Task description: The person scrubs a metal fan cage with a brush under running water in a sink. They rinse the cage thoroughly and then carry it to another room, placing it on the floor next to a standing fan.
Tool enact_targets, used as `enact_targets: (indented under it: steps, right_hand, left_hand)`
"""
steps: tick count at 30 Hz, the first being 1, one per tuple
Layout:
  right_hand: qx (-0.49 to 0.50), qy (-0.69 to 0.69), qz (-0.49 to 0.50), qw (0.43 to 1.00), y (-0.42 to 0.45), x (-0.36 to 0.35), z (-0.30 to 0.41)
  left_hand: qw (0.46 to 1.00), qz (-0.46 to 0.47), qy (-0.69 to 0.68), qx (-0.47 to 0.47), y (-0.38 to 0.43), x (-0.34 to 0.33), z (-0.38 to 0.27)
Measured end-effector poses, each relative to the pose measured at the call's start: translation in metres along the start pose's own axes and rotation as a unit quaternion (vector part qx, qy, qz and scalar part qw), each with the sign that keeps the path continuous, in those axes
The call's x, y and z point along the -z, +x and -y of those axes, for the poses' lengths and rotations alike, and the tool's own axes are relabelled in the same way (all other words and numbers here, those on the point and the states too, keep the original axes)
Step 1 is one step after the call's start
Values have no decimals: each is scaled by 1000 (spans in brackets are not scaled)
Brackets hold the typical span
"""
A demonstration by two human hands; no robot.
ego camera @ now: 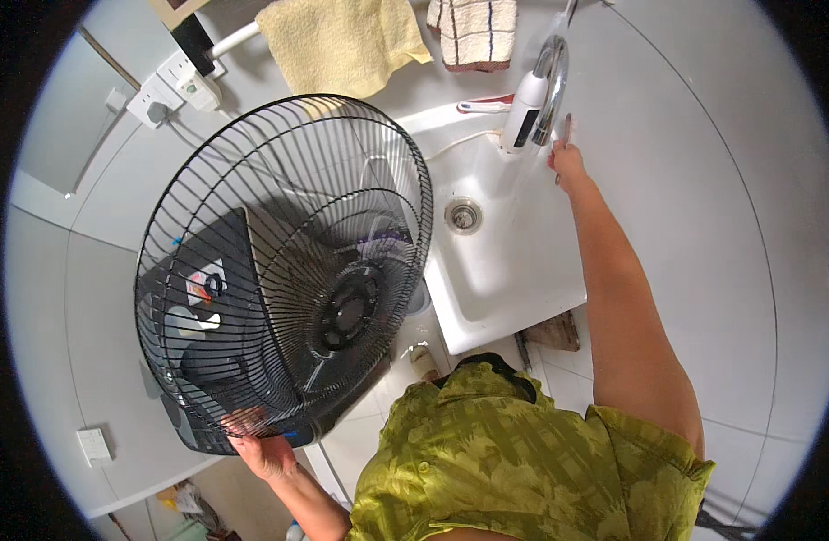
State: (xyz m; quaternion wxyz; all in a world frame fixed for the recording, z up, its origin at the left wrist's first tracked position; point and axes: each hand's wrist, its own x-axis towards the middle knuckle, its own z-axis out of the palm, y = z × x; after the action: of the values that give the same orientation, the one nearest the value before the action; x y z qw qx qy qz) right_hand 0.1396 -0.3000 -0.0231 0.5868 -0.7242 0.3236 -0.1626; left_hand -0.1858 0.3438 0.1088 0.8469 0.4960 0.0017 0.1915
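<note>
My left hand [262, 450] grips the lower rim of a round black wire fan guard [352, 314]. The guard is tilted and held over a dark washing machine, left of the white sink [516, 308]. My right hand [569, 166] is at the sink's far right side, just beside the chrome spout of the faucet [555, 81]. It holds a slim brush [569, 125], apparently a toothbrush, with its head pointing up; the fingers hide much of its handle. A faint stream of water seems to fall below the spout.
A yellow towel [340, 44] and a checked towel [479, 30] hang at the back. Toothbrushes [485, 107] lie on the sink ledge. The washing machine [218, 223] stands at left, below plugged wall sockets [156, 100]. A shoe [424, 362] shows on the tiled floor.
</note>
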Motion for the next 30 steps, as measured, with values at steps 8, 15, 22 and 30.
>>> enact_targets:
  steps: [8,15,22,30]
  right_hand:
    - [-82,50,2,995,-7,-8,54]
    - [-63,82,23,994,8,-4,77]
    - [-62,143,89,984,-23,0,66]
    - [-42,-204,271,940,-89,19,-10]
  left_hand:
    - [989,-120,70,-40,-39,-11,-4]
    - [987,-111,109,-34,-52,-27,2]
    - [973,-158,162,-42,-70,-48,4]
    - [951,-228,203,-42,-118,-48,-8]
